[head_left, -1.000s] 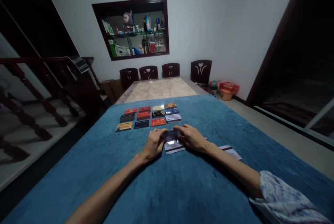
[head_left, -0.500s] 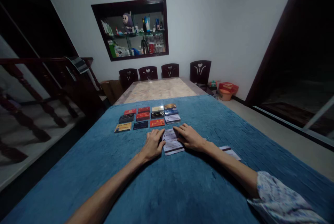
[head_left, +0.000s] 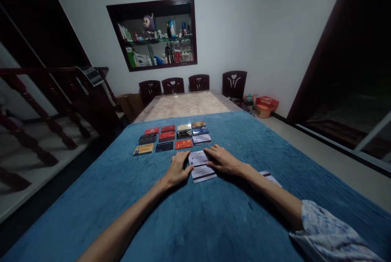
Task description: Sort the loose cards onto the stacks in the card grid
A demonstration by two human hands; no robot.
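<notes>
My left hand point(head_left: 176, 169) and my right hand point(head_left: 222, 159) lie flat on a blue cloth point(head_left: 195, 213), fingers stretched out, on either side of a white card point(head_left: 198, 158). Fingertips of both hands touch that card's edges. A second white card with a dark stripe point(head_left: 204, 173) lies just below it, between the hands. Beyond the hands, several cards point(head_left: 172, 136) in red, dark and light colours are laid out in neat rows. Another striped card point(head_left: 269, 177) lies by my right forearm.
The cloth covers the near part of a long marble-topped table point(head_left: 186, 105) with dark chairs point(head_left: 200, 81) at its far end. A wall niche point(head_left: 152, 34) holds bottles and a toy. A stair railing point(head_left: 45, 103) stands left, a red basket point(head_left: 266, 105) right.
A second ago both hands held a card slightly lifted and glinting; now it lies flat on the cloth and the fingers have spread to its sides.
</notes>
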